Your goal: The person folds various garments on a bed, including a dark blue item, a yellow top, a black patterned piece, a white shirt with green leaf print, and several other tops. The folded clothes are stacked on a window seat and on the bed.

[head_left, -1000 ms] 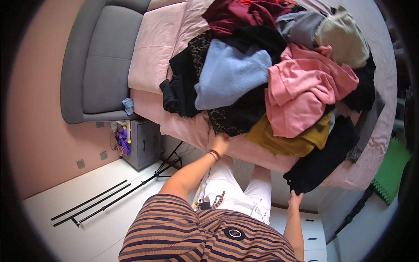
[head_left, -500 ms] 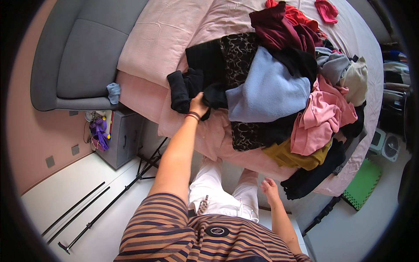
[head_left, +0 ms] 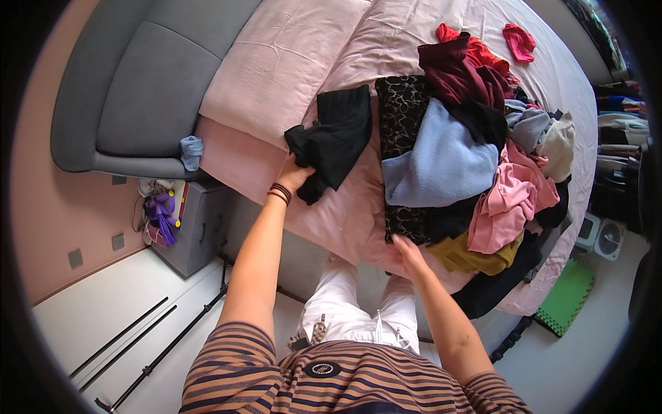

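My left hand (head_left: 295,174) grips a black garment (head_left: 336,141) and holds it out to the left of the clothes heap, over the pink sheet (head_left: 345,214). My right hand (head_left: 408,252) rests flat at the near edge of the bed, touching the lower end of a black patterned garment (head_left: 403,114). The heap holds a light blue sweater (head_left: 441,155), a pink top (head_left: 510,200), a dark red garment (head_left: 455,72), a mustard piece (head_left: 469,255) and a beige one (head_left: 558,145).
Two pink pillows (head_left: 276,65) lie at the head of the bed against a grey padded headboard (head_left: 131,96). A grey bedside cabinet (head_left: 196,224) with purple items stands on the left. Black rods (head_left: 131,338) lie on the white floor. A green mat (head_left: 565,297) lies at right.
My left hand has pulled the black garment out of the heap toward the pillows. My right hand has risen from beside my leg to the bed's edge.
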The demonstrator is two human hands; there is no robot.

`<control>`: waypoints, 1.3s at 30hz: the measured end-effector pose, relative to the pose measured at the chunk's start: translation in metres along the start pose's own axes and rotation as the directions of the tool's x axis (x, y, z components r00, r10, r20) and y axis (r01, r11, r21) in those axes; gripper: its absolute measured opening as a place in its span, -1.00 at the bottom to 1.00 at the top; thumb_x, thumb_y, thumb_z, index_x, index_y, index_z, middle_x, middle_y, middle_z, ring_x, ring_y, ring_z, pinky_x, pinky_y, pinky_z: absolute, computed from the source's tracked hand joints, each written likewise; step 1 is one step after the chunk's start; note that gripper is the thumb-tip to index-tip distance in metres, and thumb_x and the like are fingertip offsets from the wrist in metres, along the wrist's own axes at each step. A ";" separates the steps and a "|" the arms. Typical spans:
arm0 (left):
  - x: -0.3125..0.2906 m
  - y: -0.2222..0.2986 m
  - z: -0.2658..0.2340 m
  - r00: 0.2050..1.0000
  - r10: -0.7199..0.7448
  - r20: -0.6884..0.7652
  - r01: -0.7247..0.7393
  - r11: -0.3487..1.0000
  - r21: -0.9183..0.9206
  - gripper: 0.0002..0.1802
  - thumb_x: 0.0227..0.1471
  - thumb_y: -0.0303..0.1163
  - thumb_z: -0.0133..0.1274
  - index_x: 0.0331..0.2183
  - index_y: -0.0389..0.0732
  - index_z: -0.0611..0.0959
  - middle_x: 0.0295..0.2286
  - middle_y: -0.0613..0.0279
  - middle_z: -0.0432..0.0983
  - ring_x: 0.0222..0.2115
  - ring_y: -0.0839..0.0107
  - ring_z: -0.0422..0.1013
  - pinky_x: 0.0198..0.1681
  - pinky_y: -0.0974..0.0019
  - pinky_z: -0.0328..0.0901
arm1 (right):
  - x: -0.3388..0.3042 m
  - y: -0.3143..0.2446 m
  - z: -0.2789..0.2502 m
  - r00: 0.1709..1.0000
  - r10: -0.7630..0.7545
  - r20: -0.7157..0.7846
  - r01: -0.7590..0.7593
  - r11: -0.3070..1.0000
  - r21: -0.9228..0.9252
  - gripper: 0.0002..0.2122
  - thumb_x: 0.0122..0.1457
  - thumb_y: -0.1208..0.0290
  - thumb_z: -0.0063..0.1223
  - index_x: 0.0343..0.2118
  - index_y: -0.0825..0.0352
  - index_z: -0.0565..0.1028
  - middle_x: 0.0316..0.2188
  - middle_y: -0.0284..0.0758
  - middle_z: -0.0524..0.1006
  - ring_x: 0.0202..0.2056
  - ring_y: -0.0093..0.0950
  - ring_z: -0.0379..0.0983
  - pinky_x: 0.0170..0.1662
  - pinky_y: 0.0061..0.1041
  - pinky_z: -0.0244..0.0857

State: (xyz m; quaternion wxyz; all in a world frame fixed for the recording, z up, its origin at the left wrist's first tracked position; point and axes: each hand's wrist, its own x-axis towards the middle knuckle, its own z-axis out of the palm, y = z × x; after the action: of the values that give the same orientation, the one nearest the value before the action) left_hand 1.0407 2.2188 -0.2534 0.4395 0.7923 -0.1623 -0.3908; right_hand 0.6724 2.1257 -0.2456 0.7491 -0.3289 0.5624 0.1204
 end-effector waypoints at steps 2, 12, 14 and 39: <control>-0.009 0.010 0.008 0.951 0.297 0.082 -0.308 0.912 0.271 -0.46 -0.25 -0.50 0.13 -0.11 -0.15 0.45 -0.20 -0.01 0.45 -0.22 0.08 0.41 -0.14 0.26 0.31 | 0.039 -0.035 0.031 0.995 -0.079 0.067 0.068 0.986 0.155 -0.26 0.02 -0.15 -0.06 0.14 0.30 0.10 0.01 -0.21 0.31 -0.07 -0.32 0.31 -0.08 -0.35 0.21; -0.107 0.005 0.087 0.845 0.367 0.389 -0.533 0.517 0.670 -0.53 -0.21 -0.47 0.01 -0.12 -0.16 0.46 -0.20 -0.06 0.34 -0.25 0.09 0.38 -0.25 0.20 0.35 | 0.093 -0.118 0.079 0.952 0.169 0.254 -0.233 0.941 0.247 -0.74 -0.14 0.22 0.18 -0.48 0.32 0.49 -0.56 -0.34 0.53 -0.57 -0.43 0.46 -0.44 -0.47 0.40; -0.127 -0.006 0.087 0.824 0.305 0.478 -0.552 0.626 0.551 -0.41 -0.26 -0.38 0.10 -0.07 -0.19 0.42 -0.02 -0.19 0.18 -0.04 -0.04 0.22 -0.03 0.13 0.22 | 0.092 -0.106 0.067 0.963 0.172 0.206 -0.204 0.968 0.145 -0.78 -0.13 0.29 0.14 -0.47 0.33 0.49 -0.54 -0.32 0.53 -0.54 -0.45 0.47 -0.44 -0.46 0.40; -0.200 0.045 0.083 0.702 -0.136 0.699 0.700 0.314 -0.641 -0.27 -0.29 -0.27 0.06 -0.01 -0.38 0.33 -0.08 -0.02 0.36 -0.07 0.08 0.31 0.05 0.07 0.18 | -0.117 -0.020 0.018 0.833 -0.308 0.460 0.121 0.912 0.392 -0.40 -0.09 0.40 0.18 0.06 0.38 0.23 -0.05 -0.30 0.37 -0.04 -0.49 0.28 0.09 -0.49 0.09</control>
State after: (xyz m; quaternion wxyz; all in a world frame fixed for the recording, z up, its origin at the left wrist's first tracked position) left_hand 0.8529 2.2662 -0.1471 0.5944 0.3156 0.1756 -0.7185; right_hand 0.6573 2.1438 -0.1281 0.9259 -0.2098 0.3138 0.0165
